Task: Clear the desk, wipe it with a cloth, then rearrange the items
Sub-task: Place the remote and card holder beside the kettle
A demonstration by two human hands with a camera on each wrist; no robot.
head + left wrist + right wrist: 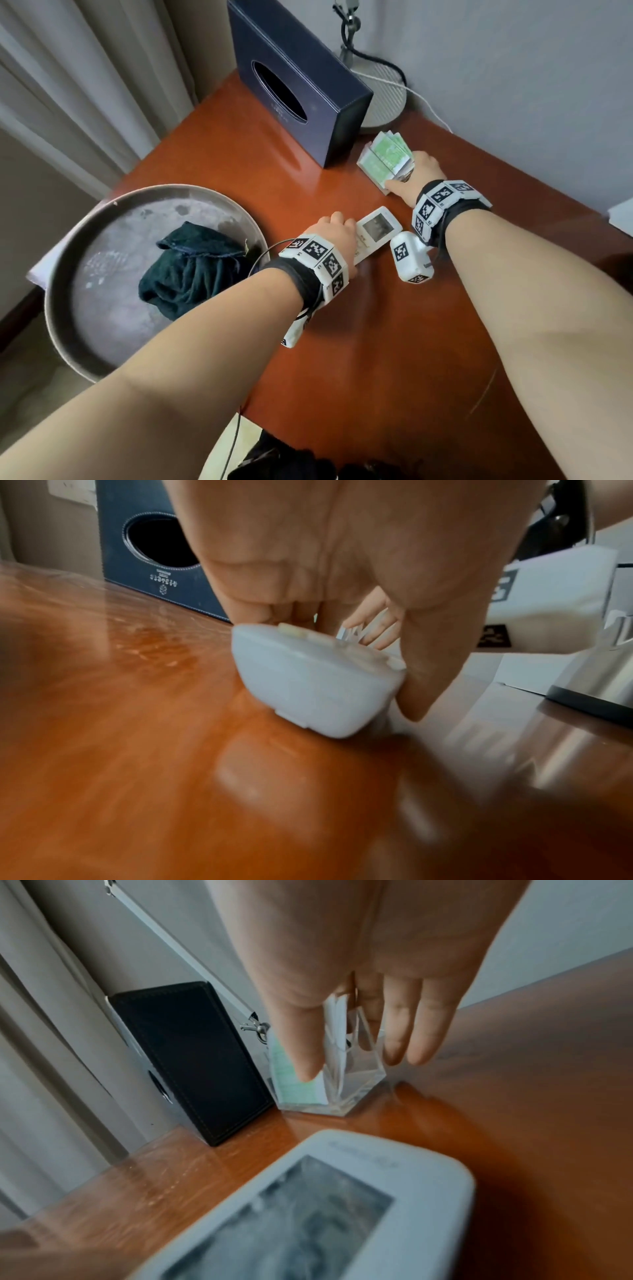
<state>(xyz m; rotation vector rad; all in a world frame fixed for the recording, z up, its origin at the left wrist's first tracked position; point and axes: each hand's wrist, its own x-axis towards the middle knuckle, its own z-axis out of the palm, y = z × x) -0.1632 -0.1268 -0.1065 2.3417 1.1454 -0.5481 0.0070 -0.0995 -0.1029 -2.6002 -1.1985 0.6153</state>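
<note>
At far left, a dark green cloth [191, 267] is seen crumpled inside a round grey basin [68, 346] beside the reddish wooden desk [394, 359]. Toward the back, 1 dark blue tissue box [301, 82] is stood upright. At centre, a white remote control [375, 234] is gripped at its near end by the left hand [337, 233], thumb and fingers being curled round it. Further right, a clear holder of green-printed packets [385, 159] is clasped by the right hand [419, 174], thumb on 1 side, fingers on the other. A lamp base [387, 99] is set behind.
</note>
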